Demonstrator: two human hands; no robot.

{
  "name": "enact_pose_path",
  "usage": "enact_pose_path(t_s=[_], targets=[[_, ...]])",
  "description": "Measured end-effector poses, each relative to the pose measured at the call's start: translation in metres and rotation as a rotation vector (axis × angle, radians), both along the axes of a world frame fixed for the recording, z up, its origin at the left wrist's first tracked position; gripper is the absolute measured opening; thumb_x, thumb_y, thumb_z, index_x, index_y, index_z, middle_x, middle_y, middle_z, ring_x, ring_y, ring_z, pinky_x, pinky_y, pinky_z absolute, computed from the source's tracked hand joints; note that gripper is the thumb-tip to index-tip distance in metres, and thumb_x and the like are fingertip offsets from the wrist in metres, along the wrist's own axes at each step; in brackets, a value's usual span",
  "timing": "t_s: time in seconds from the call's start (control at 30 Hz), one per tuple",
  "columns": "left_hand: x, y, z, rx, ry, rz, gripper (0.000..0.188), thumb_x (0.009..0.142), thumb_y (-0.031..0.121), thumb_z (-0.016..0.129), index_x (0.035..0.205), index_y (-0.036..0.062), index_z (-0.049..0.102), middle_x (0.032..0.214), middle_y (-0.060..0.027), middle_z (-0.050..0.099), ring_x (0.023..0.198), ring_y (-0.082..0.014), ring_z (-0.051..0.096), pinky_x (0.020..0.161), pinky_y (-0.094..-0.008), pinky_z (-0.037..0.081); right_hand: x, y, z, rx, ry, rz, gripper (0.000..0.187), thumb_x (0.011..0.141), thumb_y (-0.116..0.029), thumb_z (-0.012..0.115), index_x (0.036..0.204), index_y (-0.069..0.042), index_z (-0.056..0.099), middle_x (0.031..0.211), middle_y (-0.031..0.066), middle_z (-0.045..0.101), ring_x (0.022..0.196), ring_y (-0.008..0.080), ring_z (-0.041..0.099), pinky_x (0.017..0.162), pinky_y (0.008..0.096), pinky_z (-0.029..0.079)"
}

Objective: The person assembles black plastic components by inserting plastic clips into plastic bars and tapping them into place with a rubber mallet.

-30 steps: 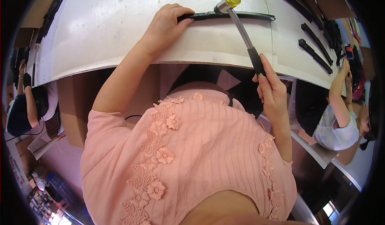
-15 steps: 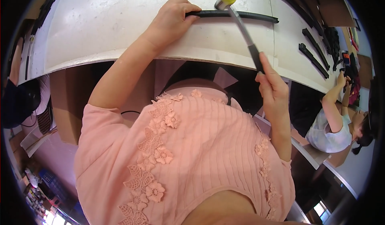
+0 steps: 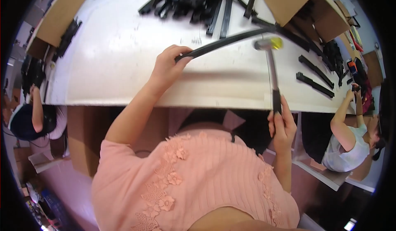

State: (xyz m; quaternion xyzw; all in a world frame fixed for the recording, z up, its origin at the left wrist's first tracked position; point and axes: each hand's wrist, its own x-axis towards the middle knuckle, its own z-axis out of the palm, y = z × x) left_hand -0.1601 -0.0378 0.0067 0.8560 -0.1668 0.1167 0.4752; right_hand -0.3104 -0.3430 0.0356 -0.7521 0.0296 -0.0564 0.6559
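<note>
My left hand (image 3: 171,64) is closed around the near end of a long, narrow black strip (image 3: 227,40). The strip slants up to the right, and its far end reaches toward the black parts by the box. A shadow on the table below suggests that it is lifted. In my right hand (image 3: 282,124) is a mallet (image 3: 272,72) with a black grip, a metal shaft and a head that is grey on one side and yellow on the other. The mallet head is blurred and near the strip's far end; whether they touch I cannot tell.
A heap of black strips (image 3: 185,2) lies at the back of the white table (image 3: 123,78). Two shorter black pieces (image 3: 315,84) rest at the right, near an open cardboard box (image 3: 288,0). One person (image 3: 344,144) works at the right, another (image 3: 31,117) at the left.
The strip's far end has swung upward and away from the table's front edge. The mallet has moved right and stands more upright. My view has shifted, showing more of the table's back.
</note>
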Motion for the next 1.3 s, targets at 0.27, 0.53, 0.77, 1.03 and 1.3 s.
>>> enact_pose_path(t_s=[0.27, 0.53, 0.77, 1.03, 1.3], targets=[[0.144, 0.019, 0.047, 0.059, -0.407, 0.273, 0.028, 0.085, 0.008, 0.05, 0.111, 0.0029, 0.059, 0.084, -0.0173, 0.062, 0.073, -0.0287, 0.059, 0.067, -0.0337, 0.046, -0.031, -0.031, -0.014, 0.142, -0.029, -0.274, 0.044, 0.094, -0.008, 0.041, 0.137, -0.006, 0.034, 0.075, 0.0009, 0.05, 0.049, 0.0014, 0.037, 0.04, 0.0143, 0.031], [0.261, 0.013, 0.043, 0.492, -0.069, 0.311, 0.028, 0.082, 0.018, 0.049, 0.104, 0.0098, 0.065, 0.096, -0.0207, 0.063, 0.093, -0.0357, 0.059, 0.083, -0.0383, 0.046, -0.052, -0.061, -0.02, 0.173, -0.08, -0.468, 0.044, 0.093, -0.009, 0.044, 0.137, -0.009, 0.035, 0.074, -0.0007, 0.049, 0.048, 0.0005, 0.036, 0.039, 0.0134, 0.03], [0.211, -0.089, 0.068, 0.544, -0.612, 0.11, 0.025, 0.085, 0.018, 0.054, 0.108, 0.0187, 0.064, 0.105, -0.0085, 0.062, 0.094, -0.0273, 0.059, 0.083, -0.0385, 0.046, -0.064, -0.097, -0.027, 0.284, -0.138, -0.671, 0.049, 0.09, -0.003, 0.047, 0.137, -0.01, 0.034, 0.074, 0.0008, 0.048, 0.048, 0.0015, 0.035, 0.039, 0.0143, 0.029], [0.053, -0.338, -0.008, 0.392, -0.514, -0.694, 0.036, 0.084, 0.017, 0.057, 0.119, 0.0083, 0.054, 0.113, -0.0162, 0.055, 0.102, -0.0345, 0.052, 0.087, -0.0383, 0.044, -0.072, -0.092, -0.026, 0.332, -0.145, -0.693, 0.051, 0.089, -0.002, 0.049, 0.137, -0.01, 0.034, 0.076, 0.0019, 0.05, 0.048, 0.0016, 0.038, 0.04, 0.014, 0.031], [0.073, -0.301, 0.009, 0.408, -0.039, -0.673, 0.047, 0.08, -0.003, 0.04, 0.123, 0.0115, 0.054, 0.087, -0.0077, 0.054, 0.075, -0.02, 0.049, 0.068, -0.0288, 0.04, -0.076, -0.085, -0.03, 0.275, -0.057, -0.549, 0.051, 0.088, -0.004, 0.051, 0.137, -0.007, 0.035, 0.076, 0.0015, 0.052, 0.048, 0.0017, 0.039, 0.041, 0.0137, 0.032]])
